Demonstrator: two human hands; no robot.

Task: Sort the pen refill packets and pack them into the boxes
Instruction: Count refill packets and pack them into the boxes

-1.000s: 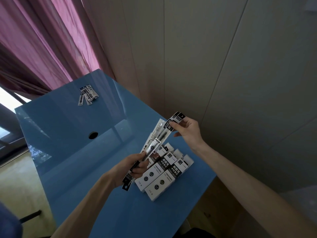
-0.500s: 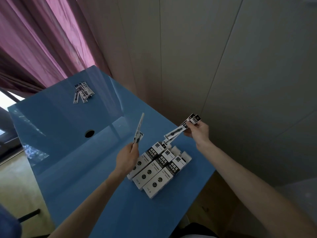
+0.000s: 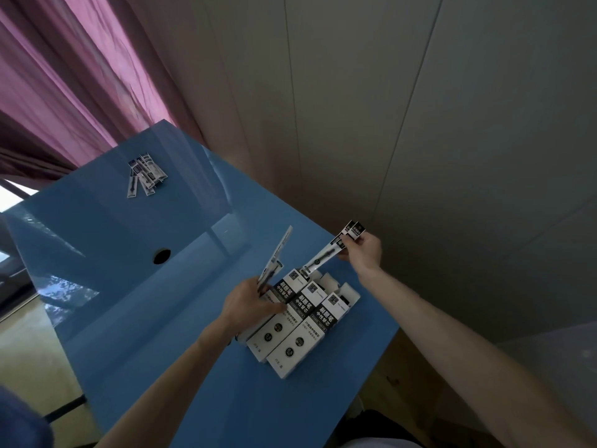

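Observation:
Three black-and-white refill boxes (image 3: 305, 321) lie side by side on the blue table (image 3: 135, 302), their far ends open. My left hand (image 3: 248, 302) rests over the leftmost box and holds a refill packet (image 3: 276, 257) that points up and away. My right hand (image 3: 363, 250) pinches the top of two or so refill packets (image 3: 326, 253); their lower end dips into the open end of the leftmost box. A small pile of loose refill packets (image 3: 143, 174) lies at the table's far left corner.
A round cable hole (image 3: 161, 256) sits in the table left of the boxes. A beige panelled wall runs along the table's right side, and a pink curtain (image 3: 64, 76) hangs behind the far edge. The table's near right corner lies just past the boxes.
A second ago both hands held one bundle of packets together. They have split it: the left hand took one packet aside, and the right hand lowered its packets' tip to the leftmost box.

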